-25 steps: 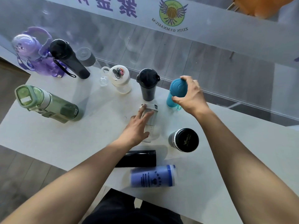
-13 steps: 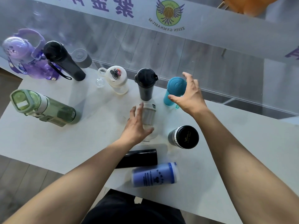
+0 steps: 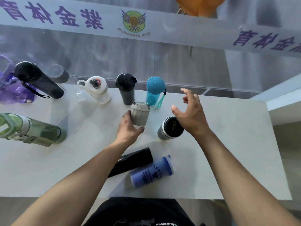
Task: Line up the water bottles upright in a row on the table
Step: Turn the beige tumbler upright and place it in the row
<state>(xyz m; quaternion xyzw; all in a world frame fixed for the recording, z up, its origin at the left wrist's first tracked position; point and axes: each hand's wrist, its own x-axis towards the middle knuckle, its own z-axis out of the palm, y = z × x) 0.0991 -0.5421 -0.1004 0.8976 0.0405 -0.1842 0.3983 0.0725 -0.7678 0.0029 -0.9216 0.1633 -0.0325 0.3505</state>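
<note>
While the left hand (image 3: 128, 128) wraps its fingers around a grey-bodied bottle with a pale lid (image 3: 140, 114), the right hand (image 3: 190, 115) hovers with fingers spread, gripping nothing, above a dark flask with a black cap (image 3: 170, 128). Ten bottles show on the white table (image 3: 228, 144). Along the far edge stand six: purple (image 3: 9, 88), tall black (image 3: 37, 80), grey with a clear lid (image 3: 57, 74), clear white-capped (image 3: 97, 89), dark grey (image 3: 126, 88), teal (image 3: 154, 90). A green one (image 3: 31, 130) stands at the left. Two lie flat near the front edge: a black tube (image 3: 133, 160) and a blue bottle (image 3: 151, 172), touching.
</note>
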